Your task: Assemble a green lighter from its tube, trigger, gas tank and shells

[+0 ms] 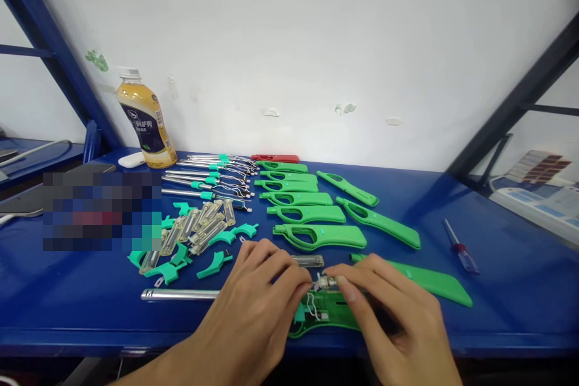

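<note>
In front of me an opened green lighter shell (337, 300) lies near the table's front edge, with white wires (311, 304) and a teal trigger in it. A silver lighter tube (181, 295) sticks out leftward from behind my left hand (265, 298). That hand's fingers are curled together at the shell's upper edge; what they pinch is hidden. My right hand (393, 307) pinches a clear fuel tank (329, 281) by its body, just above the shell, its valve end toward my left fingertips. Another clear tank (309, 261) lies just behind the hands.
Several green lighter shells (321, 236) lie behind, with a red one (278, 158). Left are teal triggers (215, 263), clear tanks (208, 232) and wired metal tubes (185, 193). A bottle (147, 120) stands at back left; a screwdriver (461, 248) lies right.
</note>
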### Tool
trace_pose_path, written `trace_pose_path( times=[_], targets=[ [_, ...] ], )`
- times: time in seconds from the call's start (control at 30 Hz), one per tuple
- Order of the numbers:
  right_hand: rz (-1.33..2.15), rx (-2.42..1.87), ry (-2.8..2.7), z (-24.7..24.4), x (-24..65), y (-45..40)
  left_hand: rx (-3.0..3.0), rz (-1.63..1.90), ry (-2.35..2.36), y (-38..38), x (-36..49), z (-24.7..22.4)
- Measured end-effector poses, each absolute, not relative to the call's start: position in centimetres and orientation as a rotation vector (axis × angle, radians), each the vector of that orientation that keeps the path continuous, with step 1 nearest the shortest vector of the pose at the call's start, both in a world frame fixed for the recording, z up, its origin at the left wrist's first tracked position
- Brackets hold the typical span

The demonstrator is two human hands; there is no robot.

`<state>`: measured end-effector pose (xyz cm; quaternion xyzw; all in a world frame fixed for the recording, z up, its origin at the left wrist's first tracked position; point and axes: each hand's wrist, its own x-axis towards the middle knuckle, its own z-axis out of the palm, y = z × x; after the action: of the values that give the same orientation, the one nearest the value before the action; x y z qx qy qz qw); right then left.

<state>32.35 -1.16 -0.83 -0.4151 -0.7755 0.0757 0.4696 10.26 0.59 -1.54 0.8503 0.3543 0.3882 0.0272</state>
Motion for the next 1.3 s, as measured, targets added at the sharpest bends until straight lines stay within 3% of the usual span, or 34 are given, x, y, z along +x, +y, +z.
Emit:
trace_pose_path(
  times=[0.77,1.3],
  targets=[
    [0.195,-1.013,-1.942,-0.7,32.5,-1.0,2.726,1.160,0.986,0.7,9.8,-0.5],
    [0.101,-1.157,-1.975,-1.2,33.7,-1.1,2.763,1.191,1.152,-1.8,8.5,-1.3]
  ],
)
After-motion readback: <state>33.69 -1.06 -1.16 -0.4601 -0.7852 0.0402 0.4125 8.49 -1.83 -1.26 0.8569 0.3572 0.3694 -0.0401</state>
